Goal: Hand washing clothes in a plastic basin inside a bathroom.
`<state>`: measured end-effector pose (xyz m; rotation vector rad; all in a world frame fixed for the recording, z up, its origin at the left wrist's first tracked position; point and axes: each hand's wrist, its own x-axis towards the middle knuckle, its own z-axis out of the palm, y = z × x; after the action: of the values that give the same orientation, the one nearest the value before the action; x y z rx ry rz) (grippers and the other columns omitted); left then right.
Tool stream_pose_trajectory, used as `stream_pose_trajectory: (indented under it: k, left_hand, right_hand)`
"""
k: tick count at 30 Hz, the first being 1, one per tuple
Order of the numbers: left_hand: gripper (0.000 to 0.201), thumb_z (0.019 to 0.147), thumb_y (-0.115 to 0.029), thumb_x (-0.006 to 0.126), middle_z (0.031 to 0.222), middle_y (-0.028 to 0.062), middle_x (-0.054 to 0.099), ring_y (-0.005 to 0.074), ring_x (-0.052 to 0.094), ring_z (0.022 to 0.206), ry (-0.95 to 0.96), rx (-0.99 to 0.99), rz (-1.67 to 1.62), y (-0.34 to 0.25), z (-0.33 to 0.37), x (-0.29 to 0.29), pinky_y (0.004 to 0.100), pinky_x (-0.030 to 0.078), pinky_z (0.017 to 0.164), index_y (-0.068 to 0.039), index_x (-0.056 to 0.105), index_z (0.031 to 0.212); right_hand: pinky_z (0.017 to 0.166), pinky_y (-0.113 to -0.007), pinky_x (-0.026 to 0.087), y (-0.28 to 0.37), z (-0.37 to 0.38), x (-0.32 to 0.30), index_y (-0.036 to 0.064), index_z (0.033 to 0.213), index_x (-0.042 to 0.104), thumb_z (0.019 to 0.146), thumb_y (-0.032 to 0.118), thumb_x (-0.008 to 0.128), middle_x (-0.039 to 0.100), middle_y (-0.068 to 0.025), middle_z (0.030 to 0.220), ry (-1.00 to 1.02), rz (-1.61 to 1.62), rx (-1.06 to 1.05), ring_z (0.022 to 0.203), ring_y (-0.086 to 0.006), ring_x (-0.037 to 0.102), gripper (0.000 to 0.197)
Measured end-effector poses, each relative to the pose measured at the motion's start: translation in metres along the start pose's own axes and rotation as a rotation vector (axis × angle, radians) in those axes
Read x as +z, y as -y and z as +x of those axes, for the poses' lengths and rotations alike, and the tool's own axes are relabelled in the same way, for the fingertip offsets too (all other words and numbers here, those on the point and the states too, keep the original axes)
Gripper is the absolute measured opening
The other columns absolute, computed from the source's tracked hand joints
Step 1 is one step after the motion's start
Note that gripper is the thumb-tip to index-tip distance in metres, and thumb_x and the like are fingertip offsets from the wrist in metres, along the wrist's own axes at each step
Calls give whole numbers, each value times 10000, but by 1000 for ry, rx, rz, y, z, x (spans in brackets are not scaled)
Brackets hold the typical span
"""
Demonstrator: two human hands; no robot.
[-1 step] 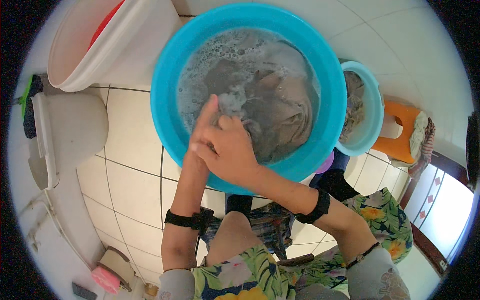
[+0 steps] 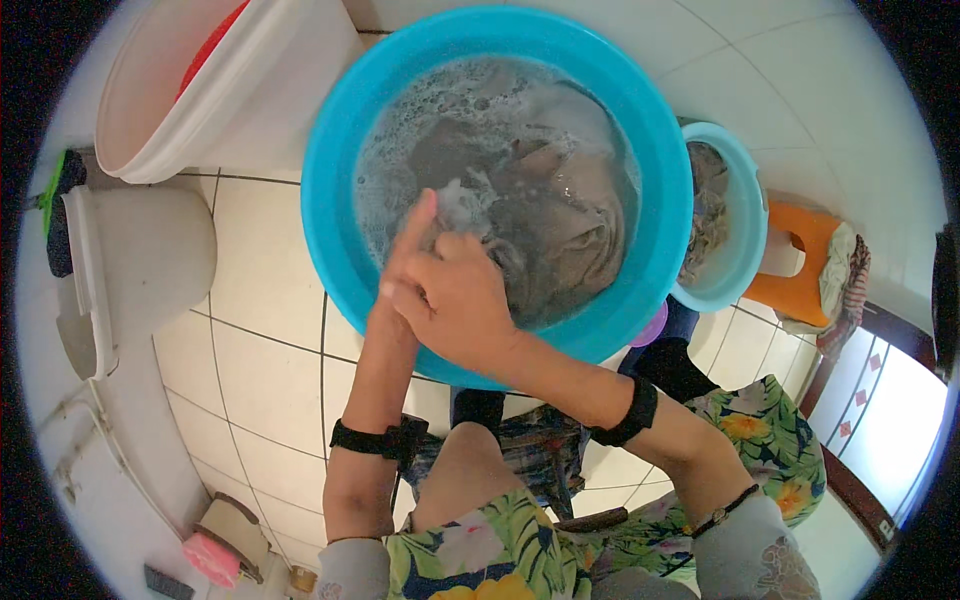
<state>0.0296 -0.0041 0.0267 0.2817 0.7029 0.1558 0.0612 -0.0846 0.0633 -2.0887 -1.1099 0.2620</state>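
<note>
A big blue basin [image 2: 325,130] holds cloudy, sudsy water with grey-brown cloth [image 2: 575,215] soaking in it, partly under the surface. Over the near left rim my two hands cross. My left hand [image 2: 412,235] has one finger stretched out toward the foam; its other fingers are hidden. Lying across it, my right hand [image 2: 462,305] has its fingers curled and its thumb against my left hand near the wrist. No cloth shows in either hand.
To the right, a smaller pale blue basin [image 2: 745,215] contains wet cloth [image 2: 708,205]. Beside it stands an orange stool [image 2: 795,262] with cloths [image 2: 838,272] on it. White bins [image 2: 240,110] stand at the left. Pale floor tiles [image 2: 265,250] surround the basin.
The foam patch just beyond my fingers has shifted and broken up a little. My hands keep almost the same pose.
</note>
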Motion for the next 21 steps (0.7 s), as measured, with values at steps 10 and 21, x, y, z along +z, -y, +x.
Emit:
stream_pose_trajectory:
  k: [10, 21]
  left_hand:
    - [398, 878, -322, 562, 1223, 65, 534, 236, 496, 1136, -135, 261, 638, 26, 25, -49, 398, 408, 951, -92, 519, 1199]
    - [526, 800, -410, 622, 1211, 94, 545, 274, 442, 1201, -365, 43, 748, 19, 9, -21, 545, 318, 981, -124, 530, 1232]
  right_hand:
    - [482, -423, 500, -27, 27, 3, 60, 822, 632, 856, 326, 532, 638, -142, 634, 129, -316, 97, 601, -271, 655, 286]
    - [867, -470, 441, -135, 20, -24, 122, 1075, 602, 751, 338, 674, 554, -169, 1060, 525, -438, 365, 1073, -417, 491, 396]
